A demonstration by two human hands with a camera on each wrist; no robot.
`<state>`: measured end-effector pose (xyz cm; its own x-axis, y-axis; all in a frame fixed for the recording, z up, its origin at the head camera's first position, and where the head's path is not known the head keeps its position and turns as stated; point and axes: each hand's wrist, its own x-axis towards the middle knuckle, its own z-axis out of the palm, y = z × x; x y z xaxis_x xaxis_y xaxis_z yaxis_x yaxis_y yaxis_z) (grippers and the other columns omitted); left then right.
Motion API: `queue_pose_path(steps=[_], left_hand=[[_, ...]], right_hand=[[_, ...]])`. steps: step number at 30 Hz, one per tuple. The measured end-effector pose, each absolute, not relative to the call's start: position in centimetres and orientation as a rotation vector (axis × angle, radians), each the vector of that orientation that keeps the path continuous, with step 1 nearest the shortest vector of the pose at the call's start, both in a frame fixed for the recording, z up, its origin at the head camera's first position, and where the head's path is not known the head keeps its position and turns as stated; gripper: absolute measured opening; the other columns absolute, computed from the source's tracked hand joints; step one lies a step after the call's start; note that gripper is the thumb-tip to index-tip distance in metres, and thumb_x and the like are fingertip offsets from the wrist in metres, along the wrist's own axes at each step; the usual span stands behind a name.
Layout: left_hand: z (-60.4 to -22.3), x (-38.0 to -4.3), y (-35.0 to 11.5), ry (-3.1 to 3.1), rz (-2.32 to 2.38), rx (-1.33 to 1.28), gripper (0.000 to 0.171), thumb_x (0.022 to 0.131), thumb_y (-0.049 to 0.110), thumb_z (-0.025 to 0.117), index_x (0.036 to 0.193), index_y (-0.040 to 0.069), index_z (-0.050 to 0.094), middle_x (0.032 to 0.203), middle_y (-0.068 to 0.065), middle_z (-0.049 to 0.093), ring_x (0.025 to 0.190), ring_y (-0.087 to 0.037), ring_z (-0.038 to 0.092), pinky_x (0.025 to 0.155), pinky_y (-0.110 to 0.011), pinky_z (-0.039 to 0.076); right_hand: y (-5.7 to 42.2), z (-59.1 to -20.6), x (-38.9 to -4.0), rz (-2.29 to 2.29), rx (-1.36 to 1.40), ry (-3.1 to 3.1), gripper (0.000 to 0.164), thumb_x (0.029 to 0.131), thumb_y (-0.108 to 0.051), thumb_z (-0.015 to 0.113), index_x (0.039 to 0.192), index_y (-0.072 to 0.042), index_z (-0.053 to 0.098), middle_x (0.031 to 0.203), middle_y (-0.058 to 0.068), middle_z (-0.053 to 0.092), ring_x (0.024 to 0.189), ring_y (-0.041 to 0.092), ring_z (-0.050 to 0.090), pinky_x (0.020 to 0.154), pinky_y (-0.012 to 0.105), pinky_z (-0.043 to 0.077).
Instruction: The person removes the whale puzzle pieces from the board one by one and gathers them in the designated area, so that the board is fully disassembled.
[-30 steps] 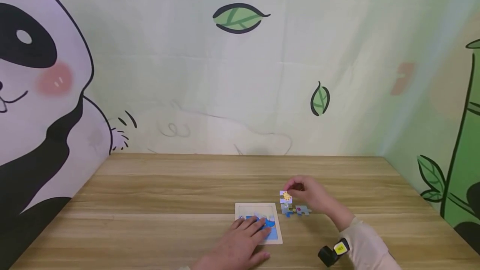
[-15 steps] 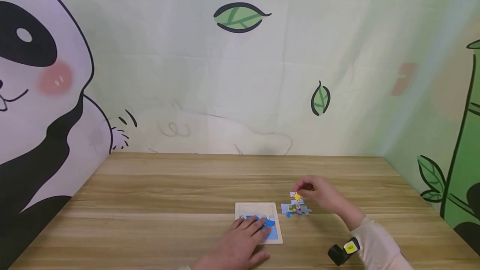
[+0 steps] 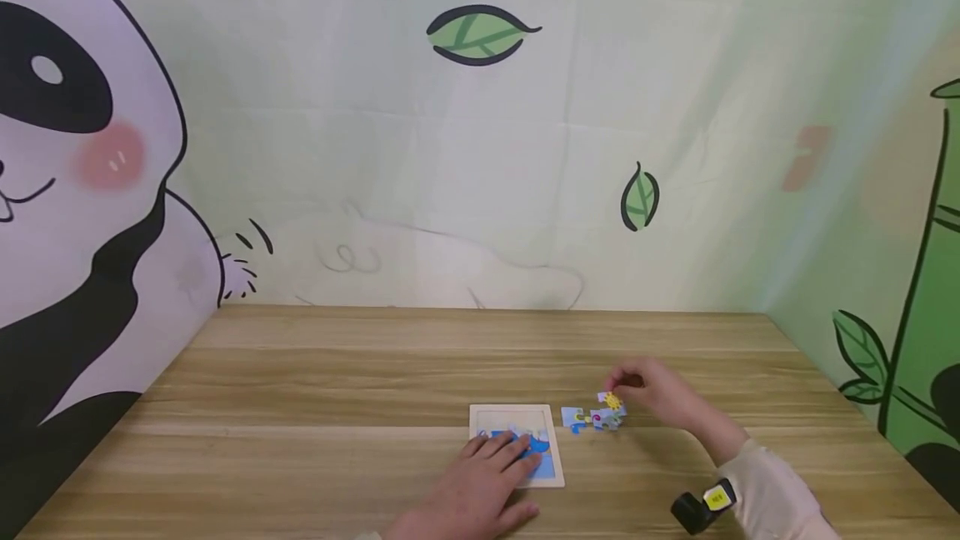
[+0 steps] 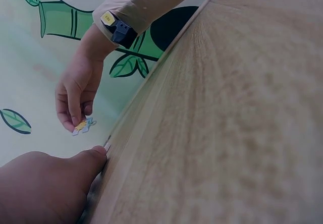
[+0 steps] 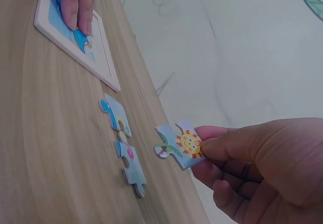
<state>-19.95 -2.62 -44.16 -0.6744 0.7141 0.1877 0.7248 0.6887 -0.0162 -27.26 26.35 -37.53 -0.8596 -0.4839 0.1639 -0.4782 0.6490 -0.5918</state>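
my right hand (image 5: 257,166) pinches a thin pale-blue sun-print jigsaw piece (image 5: 177,146), probably light, stiff, I'd grab edges; left hand (image 3: 480,477) lies flat

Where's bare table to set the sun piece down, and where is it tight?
The wooden table is bare left of the puzzle frame and left hand, and in a wide band between the frame and the painted wall. It is crowded just right of the frame: two loose pieces lie there, the right hand holding the sun piece near them.
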Motion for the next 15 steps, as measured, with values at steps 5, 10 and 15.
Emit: queue_pose_path(steps=[5,10,15], left_hand=[[-44.1,-19.9,-2.5,-2.733,-0.082,-1.155,0.056,0.097,0.056,0.040,0.142,0.022,0.047,0.148,0.001,0.047,0.137,-0.022,0.044,0.105,-0.045,0.041],[-44.0,-19.9,-2.6,-2.738,-0.082,-1.158,0.056,0.098,0.055,0.040,0.142,0.022,0.047,0.148,0.001,0.047,0.137,-0.022,0.044,0.106,-0.044,0.041],[-44.0,-19.8,-2.6,-2.744,-0.084,-1.156,0.056,0.098,0.056,0.040,0.142,0.022,0.047,0.148,0.000,0.047,0.137,-0.022,0.043,0.107,-0.045,0.040]], right_hand=[[27.0,-37.8,-27.2,-0.993,-0.799,2.855,0.008,0.090,0.000,0.059,0.090,-0.004,0.066,0.086,0.003,0.065,0.078,0.006,0.054,0.069,0.021,0.048],[27.6,-38.3,-27.3,-0.987,-0.785,2.858,0.008,0.089,0.000,0.060,0.089,-0.003,0.067,0.085,0.004,0.066,0.075,0.003,0.052,0.065,0.020,0.046],[28.0,-38.7,-27.3,-0.973,-0.758,2.853,0.007,0.089,0.000,0.060,0.089,-0.003,0.067,0.085,0.004,0.067,0.074,0.003,0.052,0.064,0.020,0.046]])
